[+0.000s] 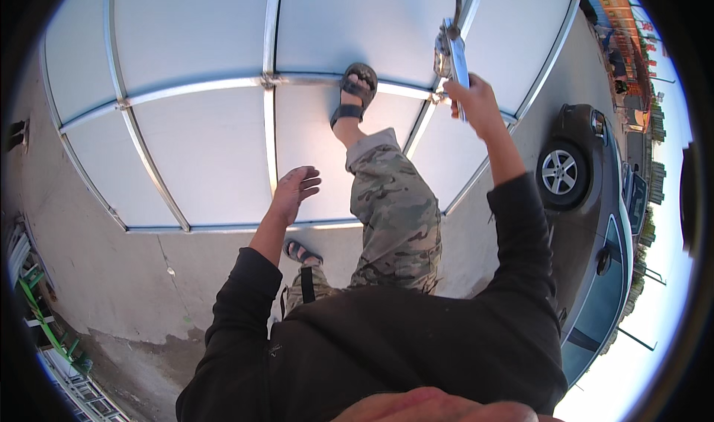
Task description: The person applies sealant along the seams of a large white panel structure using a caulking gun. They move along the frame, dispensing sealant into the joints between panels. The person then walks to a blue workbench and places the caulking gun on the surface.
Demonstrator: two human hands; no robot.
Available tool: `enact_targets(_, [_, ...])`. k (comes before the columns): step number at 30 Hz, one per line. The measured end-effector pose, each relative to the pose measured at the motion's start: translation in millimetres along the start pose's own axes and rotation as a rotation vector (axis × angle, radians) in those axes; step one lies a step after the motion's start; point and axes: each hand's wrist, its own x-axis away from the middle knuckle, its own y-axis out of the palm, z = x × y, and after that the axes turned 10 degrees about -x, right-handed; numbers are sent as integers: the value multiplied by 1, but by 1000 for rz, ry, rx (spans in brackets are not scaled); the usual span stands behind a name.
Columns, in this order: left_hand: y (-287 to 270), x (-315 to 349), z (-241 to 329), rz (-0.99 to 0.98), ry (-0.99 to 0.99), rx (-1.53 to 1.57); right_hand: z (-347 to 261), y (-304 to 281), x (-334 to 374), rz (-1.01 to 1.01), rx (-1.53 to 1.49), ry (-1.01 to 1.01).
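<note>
My right hand (476, 104) is wrapped round the near end of a silver metal hand tool (460, 61). A dark, slightly bent rod sticks out at the tool's far end; its exact kind I cannot make out. The tool is held above a large framed panel (193, 139), with white sheets between silver metal bars. My left hand (295, 191) hovers over the near part of the panel, holding nothing, fingers loosely stretched and pointing right. One sandalled foot (355, 95) stands on the panel by a cross bar. The other foot (303, 252) is on the ground beyond the near edge.
A dark car (595, 221) stands close on the right, its front wheel near the panel. Green and white metal pieces (52, 325) lie at the lower left. Grey concrete ground (134, 295) surrounds the panel. A dark object (18, 133) is at the far left.
</note>
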Motion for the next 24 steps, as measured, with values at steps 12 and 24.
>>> enact_targets(12, [213,-35,354,-620,436,534,11,11,108,-334,-8,-867])
enact_targets(24, [207,-44,403,-431,442,407,-3,0,35,-172,513,-1081])
